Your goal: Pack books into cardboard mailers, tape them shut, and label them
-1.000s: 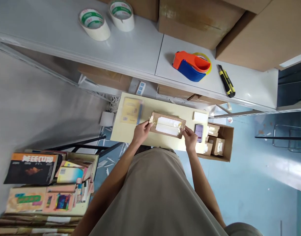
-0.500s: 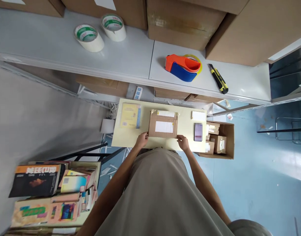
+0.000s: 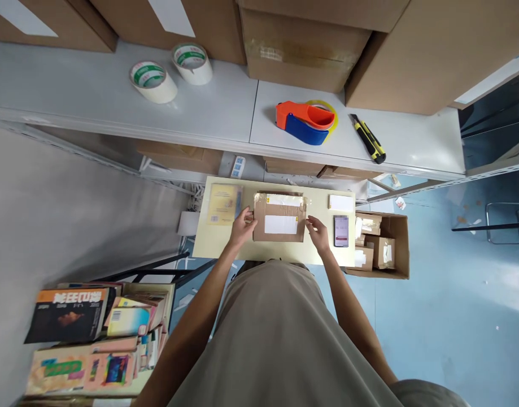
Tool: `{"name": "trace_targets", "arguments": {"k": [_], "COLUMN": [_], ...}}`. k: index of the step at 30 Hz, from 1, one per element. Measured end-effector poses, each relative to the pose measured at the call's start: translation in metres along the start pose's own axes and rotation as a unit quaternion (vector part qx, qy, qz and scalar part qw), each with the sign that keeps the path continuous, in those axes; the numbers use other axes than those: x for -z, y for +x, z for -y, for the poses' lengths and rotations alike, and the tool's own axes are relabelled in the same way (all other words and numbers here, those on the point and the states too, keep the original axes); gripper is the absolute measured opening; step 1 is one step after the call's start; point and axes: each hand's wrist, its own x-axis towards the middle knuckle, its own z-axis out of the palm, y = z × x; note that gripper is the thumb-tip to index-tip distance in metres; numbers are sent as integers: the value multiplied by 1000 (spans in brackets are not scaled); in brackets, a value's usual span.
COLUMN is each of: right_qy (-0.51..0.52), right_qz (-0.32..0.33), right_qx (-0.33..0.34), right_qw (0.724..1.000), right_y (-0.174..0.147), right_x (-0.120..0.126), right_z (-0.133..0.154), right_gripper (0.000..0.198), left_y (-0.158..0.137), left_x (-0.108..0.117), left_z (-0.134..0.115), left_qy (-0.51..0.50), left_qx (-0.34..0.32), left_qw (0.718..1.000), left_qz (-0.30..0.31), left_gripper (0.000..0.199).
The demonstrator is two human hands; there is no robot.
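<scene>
A flat brown cardboard box [image 3: 280, 235] lies before me, with white labels on its top and shiny clear tape along its far edge. My left hand [image 3: 243, 227] is at the box's left side, its thumb against the edge and its fingers curled beside it. At the right side, my right hand [image 3: 317, 233] has its fingertips on the edge. The box sits between both hands; its underside is hidden. To the left is a yellow book [image 3: 221, 204] in a clear cover. On the right are a phone [image 3: 341, 230] and a white label stack [image 3: 341, 203].
Beyond the pale table [image 3: 212, 244] runs a grey shelf [image 3: 225, 107] with tape rolls [image 3: 157, 90], an orange-blue tape dispenser [image 3: 304, 121] and a utility knife [image 3: 368, 139]. An open carton [image 3: 401, 254] holding small parcels stands right. Books [image 3: 68, 316] are piled lower left.
Both hands have moved from the box's near corners farther up along its left and right sides. The camera view has shifted slightly; the book, phone and label stack keep their places.
</scene>
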Motion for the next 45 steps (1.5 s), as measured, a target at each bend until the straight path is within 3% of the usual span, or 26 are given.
{"name": "trace_targets", "arguments": {"k": [4,9,15,19,25,30,34,38,41,45], "right_qy": [17,-2,-93,-150,-153,-146,-126,-106,-108,-94], "right_qz": [12,39,41,21,33,18,-43,-128,-152,-100], "right_qx": [6,-24,-43,-21,-19,-27,-4,59,127,184], "right_qw": [1000,999,994,988,987,989,991,984,974,973], "right_y": [-20,-23,-13,-7,4,8,-6,-30,-46,-61], "right_x": [15,19,14,14,29,41,40,23,-4,-59], "right_z": [5,-4,-13,-12,-31,-39,-21,16,50,95], "right_gripper": [86,96,83,71,82,92,86,71,56,44], "left_y": [-19,-33,-39,-35,-31,-33,-32,-22,-11,8], "left_x": [4,-12,-26,-28,-29,-28,-16,5,29,68], "left_z": [-7,-4,-3,-3,5,9,9,13,24,53], "left_qy": [-32,-81,40,52,-68,-171,-174,-182,-187,-168], "left_qx": [-9,80,95,95,141,174,156,118,96,87], "left_qw": [999,993,994,992,983,966,971,976,978,982], "left_qz": [-8,-19,-32,-66,-100,-86,-38,1,5,-21], "left_gripper": [58,44,66,57,41,46,53,68,73,59]}}
